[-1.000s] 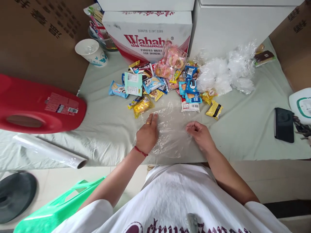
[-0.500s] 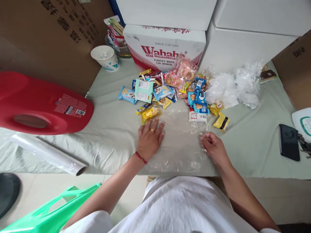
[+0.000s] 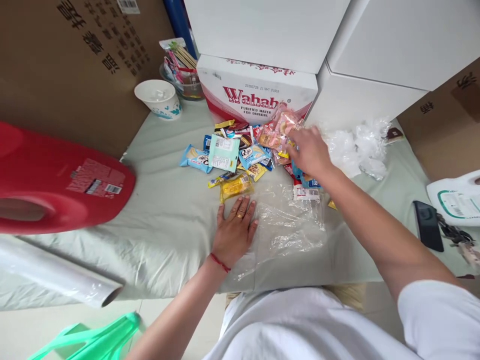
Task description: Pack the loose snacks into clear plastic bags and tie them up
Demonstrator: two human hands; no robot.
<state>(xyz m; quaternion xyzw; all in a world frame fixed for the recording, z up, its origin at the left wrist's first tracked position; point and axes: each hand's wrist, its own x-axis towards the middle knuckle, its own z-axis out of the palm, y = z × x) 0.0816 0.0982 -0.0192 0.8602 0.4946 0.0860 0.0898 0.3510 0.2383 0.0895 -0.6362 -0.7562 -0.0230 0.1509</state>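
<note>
Covering the table is a pale green cloth (image 3: pixel 165 220), creased toward the near edge. At far left lies a red plastic jug (image 3: pixel 56 190) on its side, label up; a roll of clear film (image 3: pixel 56 272) sits just in front of it at the cloth's near edge. Behind, a white Wahaha carton (image 3: pixel 258 92) stands against larger white boxes. A clear plastic sheet (image 3: pixel 288 227) lies flat on the cloth near the person. Left hand (image 3: pixel 236 230): open, palm down, fingers spread, pressing the sheet's left edge (ring on one finger, red cord at the wrist). Beyond the sheet, a heap of snack packets (image 3: pixel 240 152), blue, yellow and pink wrappers mixed. Right hand (image 3: pixel 309 150): reached out over the heap's right side, fingers curled down onto the packets; cannot tell whether it grips one. Paper cup (image 3: pixel 157 97) stands upright at far left of the carton.
</note>
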